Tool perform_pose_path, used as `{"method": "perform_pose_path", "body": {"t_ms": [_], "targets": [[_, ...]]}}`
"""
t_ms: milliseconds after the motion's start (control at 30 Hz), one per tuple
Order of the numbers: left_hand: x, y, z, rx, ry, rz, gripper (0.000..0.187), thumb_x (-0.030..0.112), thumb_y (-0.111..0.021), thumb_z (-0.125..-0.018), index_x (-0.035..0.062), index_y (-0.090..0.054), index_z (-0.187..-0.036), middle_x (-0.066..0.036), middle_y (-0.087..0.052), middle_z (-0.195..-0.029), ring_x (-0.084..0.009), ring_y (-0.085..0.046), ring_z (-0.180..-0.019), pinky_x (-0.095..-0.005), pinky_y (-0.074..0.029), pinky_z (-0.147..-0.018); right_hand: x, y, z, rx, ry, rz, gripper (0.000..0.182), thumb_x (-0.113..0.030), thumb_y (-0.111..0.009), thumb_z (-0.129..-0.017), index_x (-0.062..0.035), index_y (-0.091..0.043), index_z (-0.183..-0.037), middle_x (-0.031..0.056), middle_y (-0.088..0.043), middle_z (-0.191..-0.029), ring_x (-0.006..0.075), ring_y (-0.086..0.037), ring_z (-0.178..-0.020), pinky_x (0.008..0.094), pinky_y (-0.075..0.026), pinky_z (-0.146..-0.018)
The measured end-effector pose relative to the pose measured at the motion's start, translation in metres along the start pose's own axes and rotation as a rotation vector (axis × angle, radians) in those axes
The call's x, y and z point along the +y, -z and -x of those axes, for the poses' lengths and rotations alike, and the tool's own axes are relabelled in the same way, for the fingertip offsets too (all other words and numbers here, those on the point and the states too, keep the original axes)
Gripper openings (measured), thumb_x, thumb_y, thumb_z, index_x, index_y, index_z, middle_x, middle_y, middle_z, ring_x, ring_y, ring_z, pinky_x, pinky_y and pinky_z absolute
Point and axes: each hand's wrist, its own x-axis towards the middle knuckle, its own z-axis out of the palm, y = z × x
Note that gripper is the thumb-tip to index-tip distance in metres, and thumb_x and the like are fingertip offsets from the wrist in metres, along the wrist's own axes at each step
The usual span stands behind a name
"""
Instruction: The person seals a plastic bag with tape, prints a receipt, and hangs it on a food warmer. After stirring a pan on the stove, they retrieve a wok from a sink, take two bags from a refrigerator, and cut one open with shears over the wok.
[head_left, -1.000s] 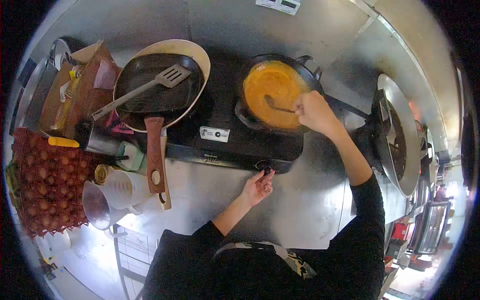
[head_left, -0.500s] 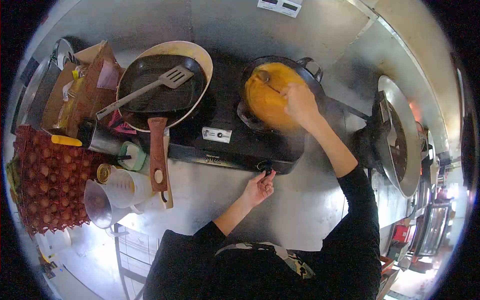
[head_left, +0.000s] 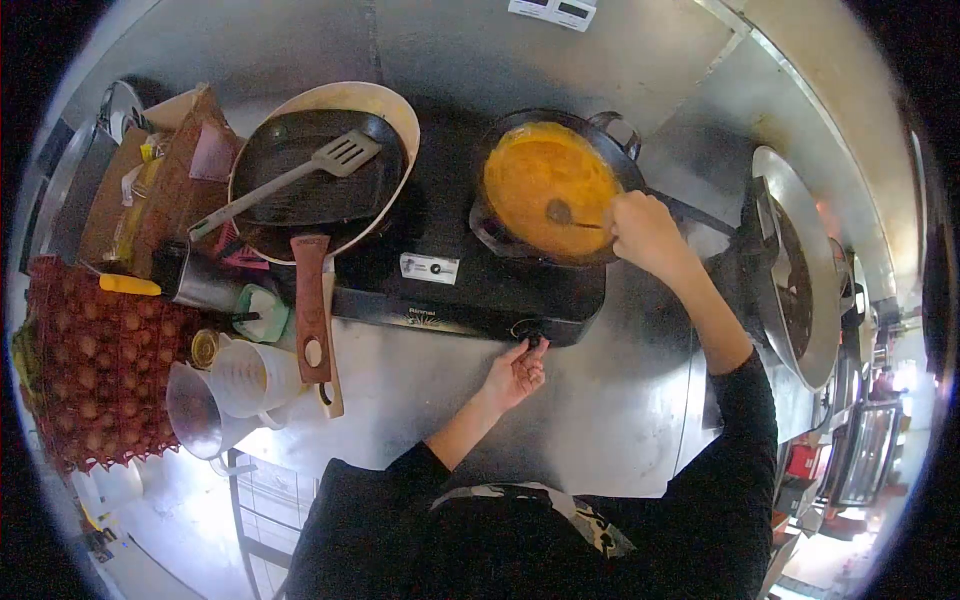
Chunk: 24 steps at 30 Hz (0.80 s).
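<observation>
My right hand [head_left: 648, 236] is closed around the handle of a ladle [head_left: 560, 211], whose small round head dips into orange sauce [head_left: 540, 165]. The sauce fills much of a black wok [head_left: 628, 178] on the right side of the gas stove [head_left: 460, 308]. At the stove's front edge, my left hand [head_left: 514, 378] pinches the black control knob [head_left: 533, 341] between thumb and fingers. The ladle's grip is mostly hidden in my fist.
Stacked pans [head_left: 400, 110] with a grey slotted turner [head_left: 300, 175] sit to the left, a brown handle [head_left: 312, 310] jutting forward. Measuring jugs [head_left: 245, 375], egg trays [head_left: 95, 370] and a cardboard box [head_left: 190, 190] stand further left. A large metal wok [head_left: 825, 330] is at right.
My right hand has swung right and down around the wok, carrying the ladle's head from the upper left of the sauce to its lower middle. The left hand stays at the knob.
</observation>
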Motion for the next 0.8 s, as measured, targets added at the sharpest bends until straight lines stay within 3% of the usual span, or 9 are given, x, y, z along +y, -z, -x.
{"method": "perform_pose_path", "body": {"t_ms": [200,400,600,800], "targets": [[-0.001,-0.001,0.000,0.012,-0.020,-0.031,0.028,0.022,-0.049,-0.087,0.0002,-0.053,-0.103,-0.004,-0.061,-0.099,-0.0121,-0.051,-0.061,-0.0252,-0.043,-0.057,0.013,-0.026,-0.028,0.136,-0.080,0.158,0.009,-0.009,-0.054,-0.068,-0.0017,-0.060,-0.070,0.0177,-0.060,-0.075,0.0338,-0.061,-0.068,0.0402,-0.049,-0.060],[-0.001,-0.001,0.000,0.008,-0.023,-0.033,0.027,0.023,-0.048,-0.087,-0.0002,-0.053,-0.100,-0.005,-0.060,-0.103,-0.0124,-0.053,-0.060,-0.0252,-0.044,-0.057,0.019,-0.026,-0.028,0.139,-0.192,0.257,0.011,-0.008,-0.055,-0.068,0.0007,-0.059,-0.073,0.0177,-0.059,-0.076,0.0329,-0.061,-0.069,0.0405,-0.050,-0.061],[-0.001,0.002,-0.001,0.017,-0.043,-0.055,0.026,0.023,-0.049,-0.086,0.0011,-0.053,-0.101,-0.005,-0.061,-0.102,-0.0131,-0.054,-0.060,-0.0256,-0.046,-0.057,0.003,0.010,-0.004,-0.018,-0.234,0.181,0.017,-0.008,-0.063,-0.061,0.0007,-0.059,-0.075,0.0197,-0.059,-0.077,0.0342,-0.059,-0.075,0.0407,-0.049,-0.065],[-0.001,0.000,0.000,-0.019,-0.018,-0.029,0.027,0.023,-0.049,-0.086,0.0016,-0.053,-0.102,-0.005,-0.061,-0.102,-0.0125,-0.055,-0.060,-0.0258,-0.045,-0.057,-0.003,0.012,0.001,-0.003,-0.124,-0.053,0.005,-0.002,-0.058,-0.059,-0.0013,-0.059,-0.064,0.0175,-0.057,-0.064,0.0343,-0.058,-0.071,0.0405,-0.047,-0.066]]}}
